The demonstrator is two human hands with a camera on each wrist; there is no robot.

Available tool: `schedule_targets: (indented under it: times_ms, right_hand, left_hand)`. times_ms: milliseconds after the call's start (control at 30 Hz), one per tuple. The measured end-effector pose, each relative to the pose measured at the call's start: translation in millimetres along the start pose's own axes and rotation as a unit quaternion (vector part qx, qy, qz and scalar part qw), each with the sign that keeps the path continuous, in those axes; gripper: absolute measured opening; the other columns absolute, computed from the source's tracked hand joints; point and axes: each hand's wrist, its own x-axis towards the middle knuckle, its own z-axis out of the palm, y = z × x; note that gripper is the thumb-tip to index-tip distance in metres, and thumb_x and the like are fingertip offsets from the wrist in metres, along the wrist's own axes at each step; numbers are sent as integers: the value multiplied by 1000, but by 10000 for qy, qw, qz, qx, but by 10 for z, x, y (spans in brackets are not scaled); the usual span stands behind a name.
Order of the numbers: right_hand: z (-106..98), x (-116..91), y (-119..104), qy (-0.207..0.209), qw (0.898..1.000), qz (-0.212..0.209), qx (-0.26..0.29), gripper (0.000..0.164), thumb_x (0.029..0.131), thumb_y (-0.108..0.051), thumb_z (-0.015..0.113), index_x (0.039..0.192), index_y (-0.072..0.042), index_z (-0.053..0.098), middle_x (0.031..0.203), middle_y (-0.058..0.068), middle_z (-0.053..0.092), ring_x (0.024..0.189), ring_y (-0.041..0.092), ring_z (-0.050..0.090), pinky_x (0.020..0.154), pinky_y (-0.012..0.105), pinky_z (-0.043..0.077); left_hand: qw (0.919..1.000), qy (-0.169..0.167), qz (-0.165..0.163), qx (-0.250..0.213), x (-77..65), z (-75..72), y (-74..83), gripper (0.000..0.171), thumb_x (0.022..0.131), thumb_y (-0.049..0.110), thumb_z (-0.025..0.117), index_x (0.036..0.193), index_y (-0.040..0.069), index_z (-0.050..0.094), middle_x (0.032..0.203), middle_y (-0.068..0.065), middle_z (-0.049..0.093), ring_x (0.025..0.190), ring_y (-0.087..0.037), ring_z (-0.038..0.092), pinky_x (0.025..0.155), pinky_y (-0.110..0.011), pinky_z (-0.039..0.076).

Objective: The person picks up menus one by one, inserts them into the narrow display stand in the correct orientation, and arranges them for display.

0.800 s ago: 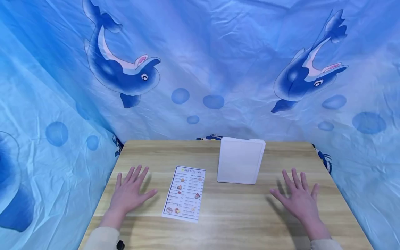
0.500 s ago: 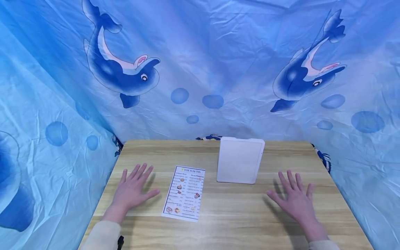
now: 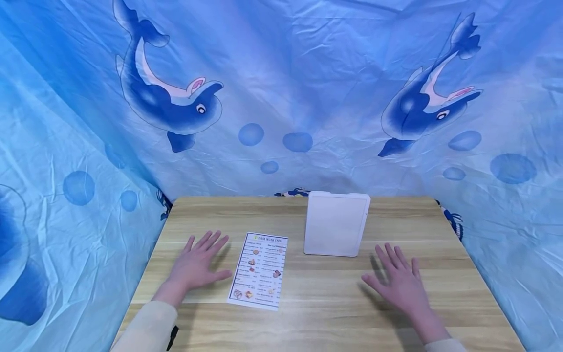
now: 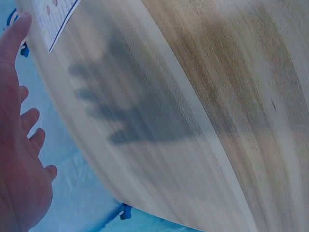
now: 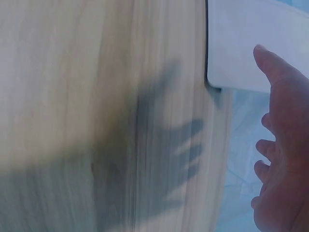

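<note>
A printed menu sheet (image 3: 258,272) headed "DIM SUM INN" lies flat on the wooden table, left of the middle. Behind it to the right stands a white rectangular panel (image 3: 336,225), upright and leaning slightly back; what props it is hidden. My left hand (image 3: 196,264) hovers above the table just left of the menu, fingers spread and holding nothing. In the left wrist view its shadow falls on the wood, apart from the hand. To the right of the panel and nearer me, my right hand (image 3: 401,283) is also raised with spread fingers, touching nothing.
The wooden table (image 3: 325,313) fills the lower part of the head view. A blue curtain (image 3: 272,88) printed with dolphins hangs behind it and along both sides, close to the table's edges.
Both hands have moved inward: the left one rightward toward the menu, the right one leftward and slightly nearer me. The menu and the white panel stay in place on the table.
</note>
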Motion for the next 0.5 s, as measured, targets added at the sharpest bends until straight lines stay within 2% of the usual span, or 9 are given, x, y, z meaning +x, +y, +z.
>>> schedule_targets:
  times_ms: [200,433,500]
  right_hand:
    - [71,-19,-129,66,9997,-234,-91,95,95,-68,68,164,-10,42,170,23,33,157,51,25,128,73,-2]
    - [159,0,-319,129,9980,-582,-190,95,92,-68,72,163,-12,44,168,21,38,156,47,31,126,75,16]
    - [190,-3,-374,130,9976,-661,-154,95,91,-68,73,163,-13,44,168,20,39,156,46,32,126,74,17]
  left_hand:
    - [9995,-116,277,109,29,38,61,100,85,71,77,164,18,45,171,-14,37,159,-42,30,129,-70,13]
    - [9981,-251,545,171,64,70,97,105,80,72,80,162,17,47,169,-14,40,157,-43,32,129,-70,15]
    - [9974,-301,610,238,76,86,100,106,80,74,80,163,17,47,170,-14,40,158,-43,32,129,-70,15]
